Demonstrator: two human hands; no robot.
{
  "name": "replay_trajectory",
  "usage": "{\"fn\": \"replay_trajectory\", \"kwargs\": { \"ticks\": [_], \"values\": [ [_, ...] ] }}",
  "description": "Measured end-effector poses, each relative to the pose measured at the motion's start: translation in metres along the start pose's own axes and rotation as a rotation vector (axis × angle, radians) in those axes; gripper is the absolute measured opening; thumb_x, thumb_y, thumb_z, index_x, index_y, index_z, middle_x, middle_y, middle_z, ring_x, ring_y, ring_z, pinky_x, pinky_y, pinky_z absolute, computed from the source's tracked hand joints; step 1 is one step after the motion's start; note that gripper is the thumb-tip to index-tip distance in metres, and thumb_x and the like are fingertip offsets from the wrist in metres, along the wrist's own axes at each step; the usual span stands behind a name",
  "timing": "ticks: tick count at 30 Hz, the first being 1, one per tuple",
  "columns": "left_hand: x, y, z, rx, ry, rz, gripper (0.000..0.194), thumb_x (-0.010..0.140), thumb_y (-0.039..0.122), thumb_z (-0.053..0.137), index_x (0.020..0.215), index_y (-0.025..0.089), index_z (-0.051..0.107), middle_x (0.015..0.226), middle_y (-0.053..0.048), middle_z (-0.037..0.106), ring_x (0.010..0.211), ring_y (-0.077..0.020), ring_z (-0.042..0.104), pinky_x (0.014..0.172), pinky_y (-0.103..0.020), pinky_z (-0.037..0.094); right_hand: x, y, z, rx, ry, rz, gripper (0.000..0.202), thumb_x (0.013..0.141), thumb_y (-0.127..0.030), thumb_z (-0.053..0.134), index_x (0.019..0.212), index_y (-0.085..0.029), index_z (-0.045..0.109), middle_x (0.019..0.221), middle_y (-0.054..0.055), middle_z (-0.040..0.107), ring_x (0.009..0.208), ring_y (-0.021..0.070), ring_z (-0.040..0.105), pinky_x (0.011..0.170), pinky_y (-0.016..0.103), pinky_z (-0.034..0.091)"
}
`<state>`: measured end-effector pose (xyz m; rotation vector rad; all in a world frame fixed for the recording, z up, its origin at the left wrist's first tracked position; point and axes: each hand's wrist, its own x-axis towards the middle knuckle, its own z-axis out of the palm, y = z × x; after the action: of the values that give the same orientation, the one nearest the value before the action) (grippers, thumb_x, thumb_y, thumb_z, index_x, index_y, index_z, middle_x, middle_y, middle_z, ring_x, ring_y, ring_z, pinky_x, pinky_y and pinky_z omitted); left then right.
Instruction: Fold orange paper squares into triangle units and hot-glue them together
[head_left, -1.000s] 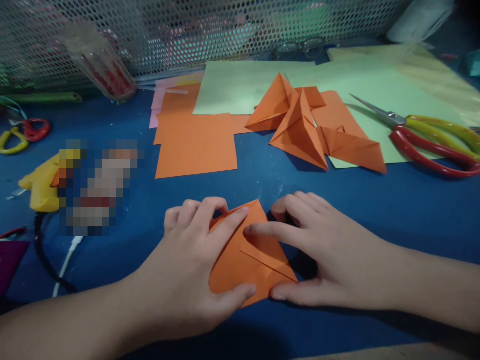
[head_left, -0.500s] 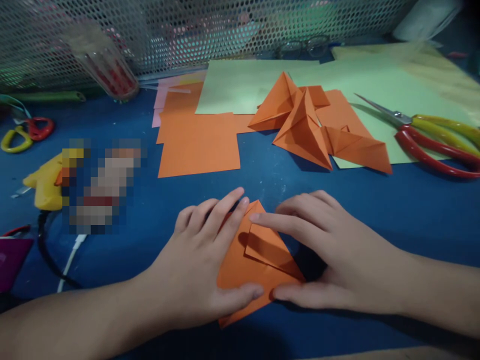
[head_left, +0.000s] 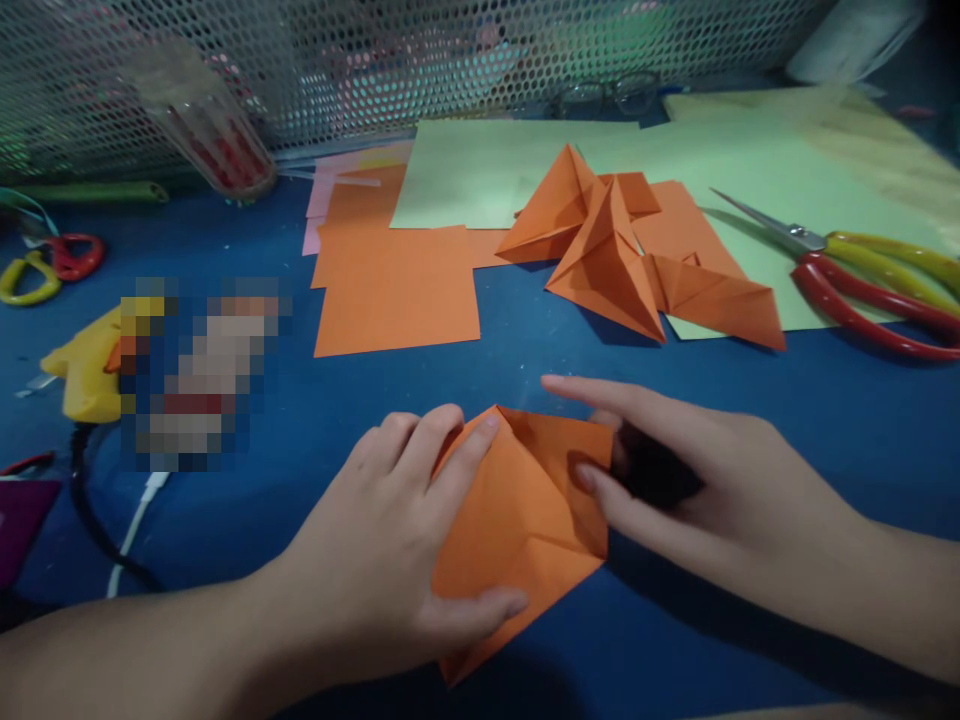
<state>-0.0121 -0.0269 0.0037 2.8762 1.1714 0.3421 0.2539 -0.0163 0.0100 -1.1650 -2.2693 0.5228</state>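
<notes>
While the left hand [head_left: 405,525] lies spread over the folded orange paper [head_left: 510,520], its index fingertip sits at the paper's top corner, its thumb rests flat lower down, and its other fingers bend along the upper-left edge. The right hand [head_left: 727,480] pinches the lifted right flap [head_left: 581,445], thumb in front and a finger behind its outer edge, index finger pointing free above. The paper rests on the blue tabletop [head_left: 420,380] between both hands; its lower-right edge slants from below the right thumb to a bottom corner beneath the left thumb.

Ahead of the left hand, a band of blue surface reaches to the square edges of the flat orange sheets [head_left: 397,290]. Beyond the right index fingertip, more blue separates it from the folded orange pieces [head_left: 606,255], which overlap the green paper [head_left: 465,180]. Farther ahead and rightward of the right hand lie scissors [head_left: 814,275]. Left of the left hand, well apart, sit a yellow tool [head_left: 90,375] and a white cable [head_left: 142,510].
</notes>
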Motion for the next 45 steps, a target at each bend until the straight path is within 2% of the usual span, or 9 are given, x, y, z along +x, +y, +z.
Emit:
{"fn": "replay_trajectory", "kwargs": {
  "ticks": [6, 14, 19, 24, 27, 32, 37, 41, 45],
  "values": [
    [-0.002, 0.006, -0.003, 0.052, 0.004, -0.012, 0.098, 0.088, 0.085, 0.055, 0.147, 0.007, 0.053, 0.118, -0.015, 0.064, 0.093, -0.0295, 0.058, 0.08, -0.043, 0.052, 0.007, 0.006, -0.005, 0.036, -0.024, 0.074, 0.026, 0.102, -0.029, 0.059, 0.115, -0.025, 0.081, 0.074, -0.001, 0.073, 0.058, 0.0108, 0.064, 0.05, 0.021, 0.049],
    [0.008, 0.012, -0.013, 0.085, 0.013, 0.022, 0.111, 0.059, 0.086, 0.082, 0.124, -0.003, 0.071, 0.104, -0.021, 0.076, 0.077, -0.0301, 0.065, 0.066, -0.043, 0.054, 0.0, 0.001, -0.001, 0.054, -0.013, 0.084, 0.043, 0.1, -0.037, 0.067, 0.142, -0.031, 0.07, 0.073, -0.004, 0.071, 0.063, 0.0132, 0.063, 0.056, 0.023, 0.053],
    [0.01, 0.01, -0.016, 0.094, 0.054, 0.04, 0.104, 0.063, 0.086, 0.079, 0.116, -0.003, 0.076, 0.1, -0.019, 0.079, 0.074, -0.0287, 0.065, 0.065, -0.042, 0.05, 0.003, 0.001, -0.003, 0.122, -0.06, 0.143, 0.032, 0.101, -0.038, 0.064, 0.128, -0.03, 0.079, 0.073, -0.003, 0.074, 0.063, 0.0133, 0.066, 0.062, 0.027, 0.054],
    [0.01, 0.01, -0.016, 0.066, 0.048, 0.045, 0.1, 0.069, 0.085, 0.072, 0.117, -0.002, 0.077, 0.099, -0.016, 0.08, 0.079, -0.0296, 0.065, 0.071, -0.043, 0.047, 0.009, 0.007, -0.008, 0.143, -0.001, 0.205, 0.022, 0.096, -0.038, 0.069, 0.112, -0.032, 0.084, 0.078, -0.001, 0.076, 0.063, 0.0144, 0.066, 0.054, 0.027, 0.051],
    [0.008, 0.009, -0.012, 0.063, 0.053, 0.051, 0.096, 0.077, 0.085, 0.065, 0.121, -0.001, 0.076, 0.101, -0.015, 0.079, 0.082, -0.0297, 0.064, 0.075, -0.045, 0.046, 0.011, 0.012, -0.008, 0.151, -0.019, 0.129, 0.018, 0.098, -0.033, 0.068, 0.107, -0.03, 0.083, 0.077, -0.001, 0.072, 0.065, 0.014, 0.066, 0.052, 0.026, 0.05],
    [0.0, 0.007, -0.002, 0.032, 0.054, 0.004, 0.096, 0.088, 0.087, 0.049, 0.134, 0.005, 0.069, 0.11, -0.016, 0.075, 0.092, -0.0318, 0.062, 0.081, -0.046, 0.046, 0.01, 0.024, -0.003, 0.044, 0.006, -0.191, 0.027, 0.105, -0.016, 0.055, 0.114, -0.026, 0.078, 0.092, 0.002, 0.072, 0.078, 0.0117, 0.069, 0.064, 0.024, 0.054],
    [-0.003, 0.006, 0.001, 0.005, 0.049, 0.02, 0.094, 0.091, 0.084, 0.049, 0.136, 0.003, 0.068, 0.118, -0.02, 0.075, 0.098, -0.0337, 0.063, 0.087, -0.046, 0.049, 0.009, 0.04, -0.008, -0.059, -0.058, -0.431, 0.029, 0.11, -0.02, 0.052, 0.129, -0.03, 0.07, 0.103, 0.003, 0.072, 0.089, 0.0165, 0.068, 0.081, 0.033, 0.057],
    [-0.003, 0.004, 0.002, 0.02, 0.067, 0.098, 0.081, 0.101, 0.07, 0.046, 0.134, -0.001, 0.068, 0.142, -0.023, 0.069, 0.113, -0.0344, 0.062, 0.096, -0.045, 0.051, 0.011, 0.05, -0.012, -0.162, -0.138, -0.519, 0.032, 0.114, -0.018, 0.042, 0.137, -0.028, 0.062, 0.13, 0.003, 0.077, 0.117, 0.0172, 0.07, 0.101, 0.037, 0.052],
    [-0.001, 0.003, 0.001, 0.027, 0.092, 0.134, 0.076, 0.104, 0.065, 0.04, 0.134, 0.003, 0.07, 0.14, -0.022, 0.072, 0.106, -0.0336, 0.065, 0.087, -0.044, 0.053, 0.011, 0.057, -0.012, -0.195, -0.17, -0.585, 0.038, 0.117, -0.02, 0.033, 0.145, -0.024, 0.058, 0.142, 0.003, 0.073, 0.139, 0.0142, 0.061, 0.116, 0.038, 0.045]
  ]
}}
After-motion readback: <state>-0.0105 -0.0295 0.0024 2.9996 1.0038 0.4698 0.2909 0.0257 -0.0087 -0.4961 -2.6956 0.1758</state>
